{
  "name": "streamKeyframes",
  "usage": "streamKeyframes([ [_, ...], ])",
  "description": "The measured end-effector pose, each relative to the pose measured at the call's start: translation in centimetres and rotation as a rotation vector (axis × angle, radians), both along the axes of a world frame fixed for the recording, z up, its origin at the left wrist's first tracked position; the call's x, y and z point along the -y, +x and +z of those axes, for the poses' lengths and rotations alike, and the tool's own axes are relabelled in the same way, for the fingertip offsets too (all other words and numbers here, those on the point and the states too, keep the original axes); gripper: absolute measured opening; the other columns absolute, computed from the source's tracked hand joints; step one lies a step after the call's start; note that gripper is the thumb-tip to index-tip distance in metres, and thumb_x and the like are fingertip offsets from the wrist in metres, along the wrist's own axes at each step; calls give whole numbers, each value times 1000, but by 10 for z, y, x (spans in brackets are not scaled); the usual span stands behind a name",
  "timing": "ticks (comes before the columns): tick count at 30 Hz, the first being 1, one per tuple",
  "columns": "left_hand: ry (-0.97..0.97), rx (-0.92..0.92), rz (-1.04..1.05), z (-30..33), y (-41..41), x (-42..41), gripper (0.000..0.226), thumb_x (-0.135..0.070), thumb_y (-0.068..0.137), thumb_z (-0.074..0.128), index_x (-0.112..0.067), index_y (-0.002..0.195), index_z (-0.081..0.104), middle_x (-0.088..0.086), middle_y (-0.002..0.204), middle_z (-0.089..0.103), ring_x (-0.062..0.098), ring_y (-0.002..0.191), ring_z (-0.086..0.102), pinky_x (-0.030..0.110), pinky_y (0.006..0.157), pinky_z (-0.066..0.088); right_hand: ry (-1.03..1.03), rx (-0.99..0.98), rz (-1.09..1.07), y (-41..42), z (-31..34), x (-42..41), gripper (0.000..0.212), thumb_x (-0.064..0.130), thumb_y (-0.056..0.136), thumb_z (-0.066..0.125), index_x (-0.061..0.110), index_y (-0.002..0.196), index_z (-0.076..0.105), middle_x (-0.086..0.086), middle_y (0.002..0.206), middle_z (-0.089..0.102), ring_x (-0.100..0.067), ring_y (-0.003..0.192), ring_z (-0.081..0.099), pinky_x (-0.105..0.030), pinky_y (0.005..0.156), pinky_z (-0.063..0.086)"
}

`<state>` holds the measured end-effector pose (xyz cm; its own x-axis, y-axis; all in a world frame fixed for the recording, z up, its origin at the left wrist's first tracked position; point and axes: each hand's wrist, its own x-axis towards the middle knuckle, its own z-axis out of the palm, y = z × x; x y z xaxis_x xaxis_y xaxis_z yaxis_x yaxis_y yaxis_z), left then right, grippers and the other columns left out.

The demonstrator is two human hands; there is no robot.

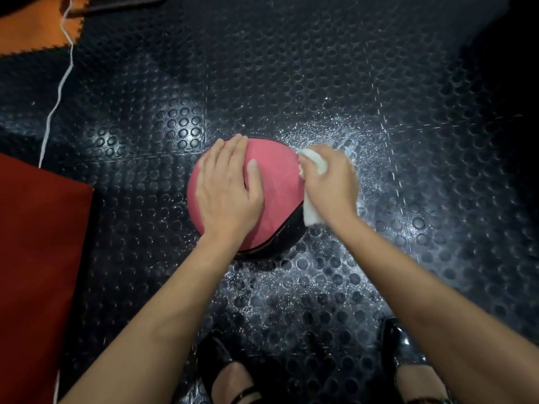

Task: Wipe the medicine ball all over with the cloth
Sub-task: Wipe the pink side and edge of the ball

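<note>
On the black floor [291, 83] with round bumps sits the ball [277, 182], pink on top and black low down on the near right side. It is right in front of the person's shoes [221, 371]. The left hand [227, 188] lies flat on top of the ball, fingers [230, 153] straight and spread, pressing down but not holding on. The right hand [329, 182] is at the ball's right side with its fingers curled tight round a white cloth [313, 161], and the cloth touches the ball there. A medicine ball is likely heavy, so it should stay put and not roll far, but lifting it with one hand would be hard. The skin looks firm and a bit smooth, so a wet cloth may make it slippery. A flat palm on top looks like a good way to steady it. To get at the bottom, it is probably best to roll it over with both hands on its sides. The cloth is soft and bends to the round shape. A red mat [38, 258] lies to the left, and a thin white cord [55, 103] runs over the floor.
</note>
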<state>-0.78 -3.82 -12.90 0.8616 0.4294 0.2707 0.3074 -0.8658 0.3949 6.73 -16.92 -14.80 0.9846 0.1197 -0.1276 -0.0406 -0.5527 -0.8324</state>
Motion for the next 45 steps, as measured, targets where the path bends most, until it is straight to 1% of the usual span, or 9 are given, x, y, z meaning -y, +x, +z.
streamKeyframes([
  [4, -26, -15, 38, -2, 5, -4, 48, -31, 99, 33, -10, 138, 53, 4, 142, 53, 23, 137, 42, 44, 116, 28, -39, 317, 234, -37, 15, -4, 22, 30, 90, 62, 24, 110, 68, 3, 101, 58, -10, 73, 54, -17, 60, 41],
  [8, -8, -25, 75, -3, 7, 4, 49, -31, 99, 34, -10, 140, 51, 4, 144, 51, 24, 138, 40, 44, 116, 26, -18, 96, 21, -4, 9, -3, 18, 34, 93, 57, 28, 108, 67, 6, 99, 61, -8, 78, 55, -10, 60, 38],
  [13, -44, -31, 116, -2, 10, 2, 51, -33, 99, 30, -11, 141, 50, 3, 144, 51, 23, 138, 39, 44, 116, 26, -71, 311, 213, -37, 10, -2, 24, 29, 91, 61, 23, 114, 66, 5, 103, 55, -6, 69, 48, -12, 58, 37],
  [17, -26, -50, 134, -3, 4, 8, 52, -37, 100, 31, -12, 143, 46, 3, 146, 48, 22, 140, 36, 44, 118, 23, -11, -29, -30, 4, -11, 4, 22, 33, 94, 56, 24, 113, 64, 2, 99, 65, -2, 66, 55, -12, 49, 37],
  [23, -63, -45, 161, -3, 5, -1, 51, -37, 101, 32, -13, 143, 46, 2, 146, 49, 20, 139, 37, 44, 117, 24, -17, 262, 162, -44, 0, 2, 21, 25, 90, 63, 25, 111, 66, 10, 101, 53, 0, 66, 45, -8, 57, 34],
  [27, -53, -15, 155, -4, -2, 4, 49, -33, 101, 30, -12, 143, 47, 3, 146, 49, 22, 139, 37, 45, 117, 25, -22, 51, -54, -12, -14, 3, 20, 32, 93, 57, 26, 110, 65, 5, 103, 61, -3, 73, 52, -16, 56, 36],
  [31, -53, -3, 164, -4, 6, 2, 49, -28, 100, 28, -10, 141, 49, 3, 144, 51, 22, 138, 39, 43, 117, 24, -31, 239, 96, -48, -1, 4, 22, 25, 90, 63, 26, 111, 67, 7, 103, 55, 0, 68, 46, -5, 59, 28],
  [40, 33, -16, 69, -6, 3, 6, 53, -28, 99, 24, -7, 141, 49, 6, 144, 51, 25, 138, 40, 46, 116, 27, -326, 420, 361, 14, 37, -31, 22, 43, 93, 51, 29, 105, 62, 3, 103, 54, -22, 80, 59, -29, 64, 38],
  [45, -33, -6, 138, -5, 6, 3, 50, -26, 99, 27, -10, 142, 47, 3, 146, 49, 22, 139, 38, 44, 117, 24, -129, 505, 320, -51, 5, 13, 22, 26, 87, 57, 28, 107, 51, -2, 100, 57, -7, 65, 44, -11, 51, 22],
])
